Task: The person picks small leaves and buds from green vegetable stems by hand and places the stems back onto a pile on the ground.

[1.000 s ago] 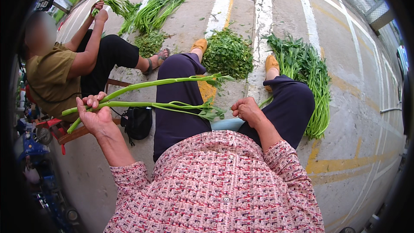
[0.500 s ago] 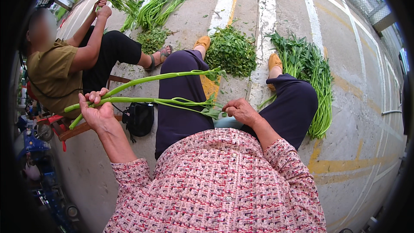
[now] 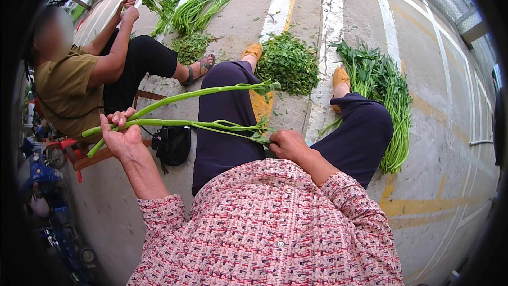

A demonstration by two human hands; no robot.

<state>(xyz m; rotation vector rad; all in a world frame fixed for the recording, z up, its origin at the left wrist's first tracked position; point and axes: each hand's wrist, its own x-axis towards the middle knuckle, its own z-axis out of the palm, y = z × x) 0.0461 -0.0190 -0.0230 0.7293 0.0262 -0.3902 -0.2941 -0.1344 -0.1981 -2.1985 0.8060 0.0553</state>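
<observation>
Two long green water spinach stems point(image 3: 201, 92) lie across my lap, their thick ends in my left hand point(image 3: 127, 140). Its fingers and thumb are closed round them, and the cut ends poke out on the left. Toward the right the stems thin into small leafy tips. At the lower tip, my right hand point(image 3: 288, 145) is closed, its fingertips pinching a leaf point(image 3: 259, 138) there; the hand itself hides part of this grip. Between my feet lies a heap of plucked leaves point(image 3: 288, 63).
A bundle of long leafy stems point(image 3: 389, 106) lies beyond my right leg. At left a seated person point(image 3: 74, 74) handles similar greens, near a stem pile point(image 3: 206, 8) and a small leaf heap point(image 3: 190, 47). A black bag point(image 3: 172, 144) stands by my left leg.
My right hand has moved slightly left and down, and its fingers have closed on the leaf at the lower stem's tip. My left hand keeps its hold on the stems.
</observation>
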